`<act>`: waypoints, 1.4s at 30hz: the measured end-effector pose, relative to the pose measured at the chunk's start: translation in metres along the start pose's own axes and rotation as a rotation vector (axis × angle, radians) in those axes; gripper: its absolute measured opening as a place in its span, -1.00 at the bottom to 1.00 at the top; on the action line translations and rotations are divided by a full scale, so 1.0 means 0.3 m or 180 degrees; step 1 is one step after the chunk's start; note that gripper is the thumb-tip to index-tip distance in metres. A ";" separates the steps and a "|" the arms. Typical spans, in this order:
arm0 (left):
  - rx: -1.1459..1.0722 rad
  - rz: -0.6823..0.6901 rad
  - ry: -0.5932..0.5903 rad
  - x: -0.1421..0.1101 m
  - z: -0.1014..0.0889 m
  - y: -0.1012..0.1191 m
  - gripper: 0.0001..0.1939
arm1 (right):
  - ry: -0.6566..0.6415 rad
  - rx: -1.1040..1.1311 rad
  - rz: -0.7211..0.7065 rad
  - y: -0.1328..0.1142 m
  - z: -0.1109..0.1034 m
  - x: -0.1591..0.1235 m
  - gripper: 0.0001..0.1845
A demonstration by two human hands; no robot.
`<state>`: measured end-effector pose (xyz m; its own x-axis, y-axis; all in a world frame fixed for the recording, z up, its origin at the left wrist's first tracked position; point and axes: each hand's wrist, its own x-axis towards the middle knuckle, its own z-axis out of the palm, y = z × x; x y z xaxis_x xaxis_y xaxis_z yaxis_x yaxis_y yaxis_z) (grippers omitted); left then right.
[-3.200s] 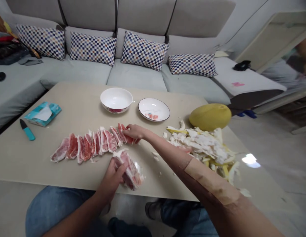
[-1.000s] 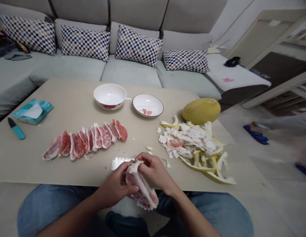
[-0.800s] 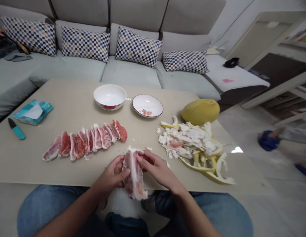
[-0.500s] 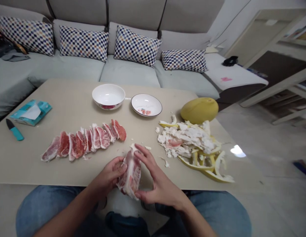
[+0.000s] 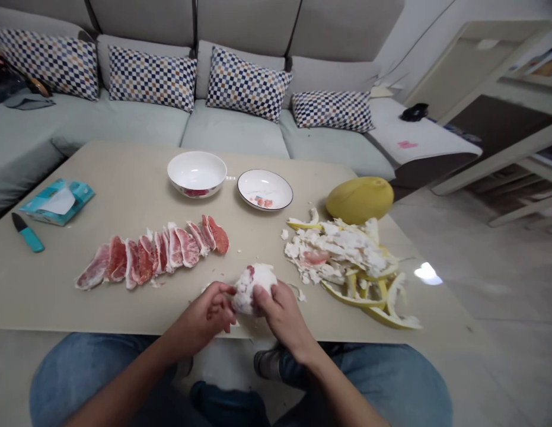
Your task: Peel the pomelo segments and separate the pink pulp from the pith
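Observation:
A chunk of peeled red pomelo (image 5: 252, 283), its white pith turned up, is held just above the near table edge. My right hand (image 5: 282, 314) grips it from the right, thumb pressed on the pith. At its left edge, the curled fingers of my left hand (image 5: 209, 314) pinch against the side; the contact is partly hidden. To the left, several pomelo segments (image 5: 144, 261) with red flesh and whitish skin stand in a slanting row. Torn pith (image 5: 342, 246) and yellow rind strips (image 5: 364, 296) are heaped on the right.
A whole yellow pomelo (image 5: 360, 200) lies behind the heap. Further back are a white bowl (image 5: 197, 169) and a dark-rimmed plate (image 5: 267, 185) with small red bits. At left lie a tissue pack (image 5: 57, 201) and a teal-handled knife (image 5: 29, 233). A sofa (image 5: 231, 127) stands beyond the table.
The pomelo chunk has been turned so its white pith faces up, and raised slightly away from me. My right hand has closed round it; my left hand's fingers have shifted to its edge.

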<state>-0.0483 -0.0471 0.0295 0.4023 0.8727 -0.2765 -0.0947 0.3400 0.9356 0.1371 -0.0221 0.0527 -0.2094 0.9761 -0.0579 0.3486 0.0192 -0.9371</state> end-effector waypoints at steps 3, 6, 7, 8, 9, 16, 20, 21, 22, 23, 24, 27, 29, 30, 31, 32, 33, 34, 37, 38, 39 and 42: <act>0.1092 0.0586 0.0397 -0.007 0.008 0.005 -0.37 | -0.0214 0.0472 0.0536 -0.002 0.025 0.003 -0.44; 0.0970 0.0553 0.0474 -0.007 0.021 0.011 -0.41 | -0.0392 0.0652 0.0514 -0.031 0.044 -0.002 -0.47; 0.0818 0.0507 0.0444 -0.006 0.023 0.012 -0.44 | -0.0391 0.0605 0.0453 -0.040 0.045 -0.004 -0.52; 0.0702 0.0469 0.0412 -0.006 0.024 0.013 -0.47 | -0.0409 0.0551 0.0403 -0.048 0.043 -0.005 -0.57; 0.0630 0.0446 0.0378 -0.006 0.023 0.014 -0.50 | -0.0472 0.0530 0.0372 -0.054 0.038 -0.006 -0.63; 0.1247 0.0637 0.0351 -0.015 0.009 0.025 -0.59 | -0.0738 0.0589 0.0556 -0.053 -0.015 -0.014 -0.10; 0.1784 0.0904 0.0434 -0.016 0.002 0.023 -0.59 | -0.0834 0.0414 0.0428 -0.062 -0.011 -0.020 -0.10; 0.1846 0.0935 0.0416 -0.017 0.001 0.022 -0.58 | -0.0803 0.0347 0.0401 -0.063 -0.006 -0.021 -0.16; 0.1887 0.0965 0.0390 -0.018 -0.001 0.022 -0.57 | -0.0740 0.0278 0.0388 -0.063 -0.001 -0.020 -0.21; 0.1920 0.0993 0.0358 -0.019 -0.002 0.022 -0.57 | -0.0661 0.0211 0.0380 -0.062 0.005 -0.019 -0.25; 0.1953 0.1029 0.0328 -0.020 -0.003 0.022 -0.57 | -0.0579 0.0152 0.0368 -0.060 0.010 -0.017 -0.28; 0.2052 0.1124 0.0301 -0.021 -0.002 0.021 -0.58 | -0.0357 0.0063 0.0264 -0.052 0.018 -0.009 -0.39; 0.2090 0.1147 0.0346 -0.019 -0.001 0.017 -0.59 | -0.0289 0.0095 0.0238 -0.050 0.019 -0.004 -0.45; 0.2103 0.1152 0.0375 -0.018 -0.001 0.014 -0.59 | -0.0261 0.0124 0.0243 -0.049 0.018 -0.003 -0.47; 0.2126 0.1164 0.0413 -0.017 -0.001 0.010 -0.60 | -0.0244 0.0147 0.0252 -0.049 0.017 -0.002 -0.48; 0.2164 0.1184 0.0454 -0.015 -0.001 0.005 -0.61 | -0.0227 0.0157 0.0262 -0.048 0.016 -0.001 -0.48; 0.2216 0.1203 0.0487 -0.015 -0.001 0.001 -0.61 | -0.0194 0.0160 0.0264 -0.046 0.015 0.000 -0.49; 0.2278 0.1214 0.0504 -0.015 -0.001 -0.002 -0.61 | -0.0151 0.0163 0.0260 -0.044 0.014 0.002 -0.51; 0.2419 0.1236 0.0440 -0.021 0.004 -0.003 -0.60 | 0.0002 0.0242 0.0280 -0.032 0.008 0.017 -0.65; 0.2445 0.1252 0.0391 -0.025 0.007 0.000 -0.60 | 0.0034 0.0325 0.0350 -0.028 0.004 0.024 -0.72; 0.2468 0.1280 0.0360 -0.029 0.011 0.003 -0.60 | 0.0030 0.0436 0.0455 -0.024 -0.002 0.031 -0.78; 0.2527 0.1387 0.0364 -0.037 0.020 0.012 -0.59 | -0.0131 0.0859 0.0744 -0.020 -0.023 0.047 -0.79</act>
<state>-0.0476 -0.0578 0.0374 0.3811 0.9113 0.1562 0.4544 -0.3317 0.8267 0.1384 -0.0070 0.0599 -0.1910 0.9377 -0.2901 0.1388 -0.2667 -0.9537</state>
